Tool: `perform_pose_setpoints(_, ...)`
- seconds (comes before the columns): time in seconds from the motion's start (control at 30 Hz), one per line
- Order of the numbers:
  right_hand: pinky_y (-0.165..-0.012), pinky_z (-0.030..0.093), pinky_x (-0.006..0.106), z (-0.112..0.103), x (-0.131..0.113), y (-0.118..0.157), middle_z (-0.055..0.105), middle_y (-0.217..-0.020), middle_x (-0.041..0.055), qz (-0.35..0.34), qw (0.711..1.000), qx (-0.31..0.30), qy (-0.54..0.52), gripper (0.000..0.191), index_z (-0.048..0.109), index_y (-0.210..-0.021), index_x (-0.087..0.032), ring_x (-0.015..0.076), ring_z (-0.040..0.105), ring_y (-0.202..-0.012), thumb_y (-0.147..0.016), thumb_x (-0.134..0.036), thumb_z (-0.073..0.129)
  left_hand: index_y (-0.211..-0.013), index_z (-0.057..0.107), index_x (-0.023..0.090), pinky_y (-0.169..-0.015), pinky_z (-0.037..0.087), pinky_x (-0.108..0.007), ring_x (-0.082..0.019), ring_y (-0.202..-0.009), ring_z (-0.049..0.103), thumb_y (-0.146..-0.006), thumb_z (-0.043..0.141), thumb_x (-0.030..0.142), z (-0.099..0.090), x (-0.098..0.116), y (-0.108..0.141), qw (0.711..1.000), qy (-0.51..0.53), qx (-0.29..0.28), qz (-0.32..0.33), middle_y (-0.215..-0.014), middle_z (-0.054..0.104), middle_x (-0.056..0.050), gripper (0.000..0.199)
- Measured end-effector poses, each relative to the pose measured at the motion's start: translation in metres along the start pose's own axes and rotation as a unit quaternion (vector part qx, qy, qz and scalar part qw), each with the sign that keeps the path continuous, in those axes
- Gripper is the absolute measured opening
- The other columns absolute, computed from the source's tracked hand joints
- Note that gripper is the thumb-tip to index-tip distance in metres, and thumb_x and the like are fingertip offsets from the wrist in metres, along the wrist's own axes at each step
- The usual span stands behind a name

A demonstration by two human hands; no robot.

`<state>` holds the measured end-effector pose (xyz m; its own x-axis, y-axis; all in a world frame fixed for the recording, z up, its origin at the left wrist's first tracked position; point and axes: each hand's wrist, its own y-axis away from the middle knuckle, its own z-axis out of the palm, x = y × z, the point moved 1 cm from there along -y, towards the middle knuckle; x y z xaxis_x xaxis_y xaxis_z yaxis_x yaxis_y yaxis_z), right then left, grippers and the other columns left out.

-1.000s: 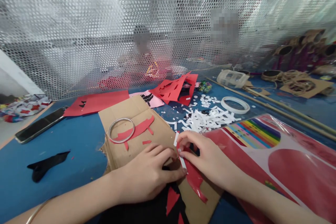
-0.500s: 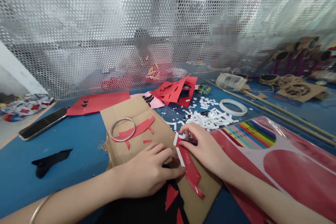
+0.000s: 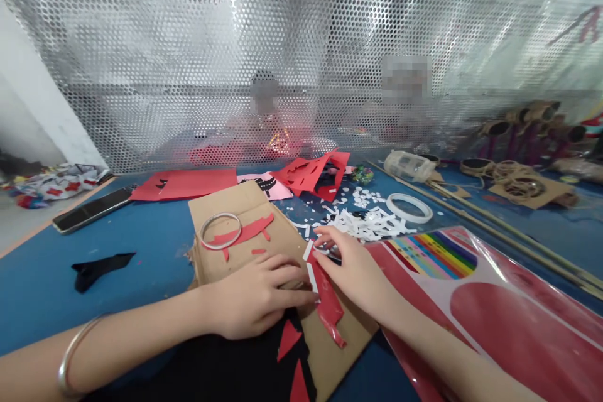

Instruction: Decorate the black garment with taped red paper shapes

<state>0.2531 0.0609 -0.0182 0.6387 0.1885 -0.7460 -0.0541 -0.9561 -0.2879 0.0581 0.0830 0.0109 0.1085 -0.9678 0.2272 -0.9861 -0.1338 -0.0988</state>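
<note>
My left hand (image 3: pixel 261 292) rests on the cardboard (image 3: pixel 214 201), its fingers curled and its thumb pressing the edge of a glossy red strip (image 3: pixel 328 303). Short white tape pieces (image 3: pixel 313 276) run along that strip's upper left edge. My right hand (image 3: pixel 353 264) is at the strip's top end, thumb and index finger brought close together at the tape. Something dark lies partly hidden under its palm; what the fingertips hold is too small to tell. Under my left forearm is black material (image 3: pixel 226 367) with red triangles (image 3: pixel 289 339) on it.
On the cardboard, a tape ring (image 3: pixel 220 230) lies over a red cutout (image 3: pixel 254 230). White scraps (image 3: pixel 370 224) and a white tape roll (image 3: pixel 409 208) lie beyond my right hand. A plastic-covered red sheet (image 3: pixel 509 326) is at right, a phone (image 3: pixel 94 208) at left, and a perforated screen (image 3: pixel 164 63) behind.
The camera view has tilted up and shifted slightly, so the table items appear moved. Both hands stay at the red strip, with only small finger movements.
</note>
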Motion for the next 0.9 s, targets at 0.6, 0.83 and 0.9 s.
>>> perform_pose_setpoints(0.6,-0.071,0.051,0.03,-0.014,-0.028,0.008,0.051,-0.094,0.0036,0.059,0.93,-0.008,-0.362,0.044,0.042,-0.112,-0.022,0.0173,0.059,-0.081,-0.072,-0.026,0.061,-0.103,0.064,0.014,-0.066,0.05,-0.028,-0.017,-0.072,0.064,-0.091,0.04,0.018,-0.017,0.012,0.007,0.942,0.104,0.258,-0.189,-0.082,0.071,-0.007,0.027)
perform_pose_setpoints(0.83,-0.068,0.05,0.026,-0.006,-0.045,0.025,0.05,-0.088,-0.0006,0.05,0.896,-0.048,-0.439,0.037,0.043,-0.104,-0.025,0.0141,0.058,-0.078,-0.073,-0.026,0.063,-0.083,0.073,0.014,-0.059,0.048,-0.021,-0.015,-0.067,0.061,-0.084,0.054,0.028,-0.003,0.047,-0.006,0.801,0.432,0.257,-0.325,-0.076,0.072,-0.004,0.024)
perform_pose_setpoints(0.9,-0.065,0.049,0.024,-0.006,-0.048,0.029,0.049,-0.087,-0.0005,0.046,0.898,-0.035,-0.436,0.033,0.044,-0.1,-0.024,0.0137,0.056,-0.077,-0.073,-0.025,0.064,-0.076,0.073,0.014,-0.056,0.046,-0.02,-0.013,-0.061,0.059,-0.082,0.056,0.029,0.0,0.051,-0.005,0.777,0.461,0.271,-0.333,-0.068,0.07,-0.002,0.023)
